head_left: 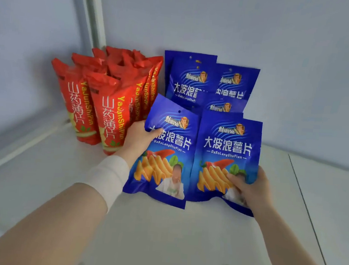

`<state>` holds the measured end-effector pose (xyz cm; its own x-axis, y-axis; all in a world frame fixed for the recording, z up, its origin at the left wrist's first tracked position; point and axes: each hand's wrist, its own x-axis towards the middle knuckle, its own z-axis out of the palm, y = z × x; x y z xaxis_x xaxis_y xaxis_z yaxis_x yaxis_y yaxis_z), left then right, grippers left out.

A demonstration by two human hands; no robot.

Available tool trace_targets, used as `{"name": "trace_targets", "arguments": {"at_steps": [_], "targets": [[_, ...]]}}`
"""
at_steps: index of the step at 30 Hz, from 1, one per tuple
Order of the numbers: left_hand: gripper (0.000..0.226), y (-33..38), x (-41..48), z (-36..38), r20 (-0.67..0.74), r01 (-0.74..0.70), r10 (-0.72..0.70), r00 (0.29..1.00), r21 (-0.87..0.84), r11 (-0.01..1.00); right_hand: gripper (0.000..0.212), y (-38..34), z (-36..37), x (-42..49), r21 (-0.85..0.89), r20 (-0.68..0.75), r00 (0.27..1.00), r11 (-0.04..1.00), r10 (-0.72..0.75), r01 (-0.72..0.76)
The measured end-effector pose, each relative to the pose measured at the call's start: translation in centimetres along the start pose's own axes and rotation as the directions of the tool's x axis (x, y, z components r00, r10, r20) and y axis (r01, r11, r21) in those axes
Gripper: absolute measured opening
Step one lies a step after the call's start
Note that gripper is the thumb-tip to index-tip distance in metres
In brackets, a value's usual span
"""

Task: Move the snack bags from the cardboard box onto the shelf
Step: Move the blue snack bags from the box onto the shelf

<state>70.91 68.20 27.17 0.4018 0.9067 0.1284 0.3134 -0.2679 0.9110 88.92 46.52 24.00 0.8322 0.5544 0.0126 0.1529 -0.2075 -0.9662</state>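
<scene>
Your two forearms reach in from the near edge of the white shelf [161,236], the left one with a pale sleeve [107,179] at the wrist. Your right hand [248,188] pinches the lower right corner of the right front blue bag [228,149], thumb on its face and fingers behind. Your left hand [137,137] grips the upper left edge of the left front blue bag [167,152], thumb curled over the front. Both bags stand with their bottoms on the shelf, just beside each other; the left one tilts. To finish this placement well, square that tilted bag upright, line its base up with its neighbour, and lean both lightly against the row behind before you let go, or they may slump forward. Further back stand more blue bags [190,79] against the wall, and to their left a cluster of red bags [109,98] sits in the corner. The cardboard box is out of view.
</scene>
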Motion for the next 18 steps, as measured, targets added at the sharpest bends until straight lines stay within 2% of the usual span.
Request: {"name": "trace_targets", "arguments": {"at_steps": [2,5,10,12,13,15,18], "targets": [[0.027,-0.6,2.2,1.3,0.01,-0.001,0.0,1.0,0.047,0.999,0.035,0.4,0.7,1.8,-0.046,-0.043,0.999,0.999,-0.003,0.001],[0.028,-1.0,4.4,2.7,-0.029,-0.011,0.014,0.999,0.08,0.997,0.039,0.6,1.4,3.5,-0.105,-0.117,0.993,0.994,-0.026,0.014],[0.034,-1.6,5.3,4.0,-0.065,-0.04,0.049,0.997,0.122,0.992,0.073,1.2,1.5,3.6,-0.199,-0.202,0.977,0.979,-0.074,0.032],[0.04,-1.8,5.2,4.2,-0.105,-0.054,0.07,0.992,0.155,0.986,0.089,1.6,1.5,3.3,-0.295,-0.215,0.969,0.954,-0.124,0.057],[0.045,-1.8,5.1,4.3,-0.122,-0.069,0.089,0.988,0.161,0.985,0.09,1.8,1.4,3.1,-0.354,-0.214,0.962,0.931,-0.169,0.085],[0.058,-1.8,4.8,4.5,-0.143,-0.117,0.147,0.979,0.199,0.973,0.082,1.9,1.6,2.8,-0.458,-0.197,0.945,0.877,-0.261,0.147],[0.064,-1.0,3.9,4.6,-0.153,-0.188,0.27,0.951,0.407,0.894,0.066,1.8,1.9,2.3,-0.587,-0.152,0.923,0.784,-0.354,0.204]]}}
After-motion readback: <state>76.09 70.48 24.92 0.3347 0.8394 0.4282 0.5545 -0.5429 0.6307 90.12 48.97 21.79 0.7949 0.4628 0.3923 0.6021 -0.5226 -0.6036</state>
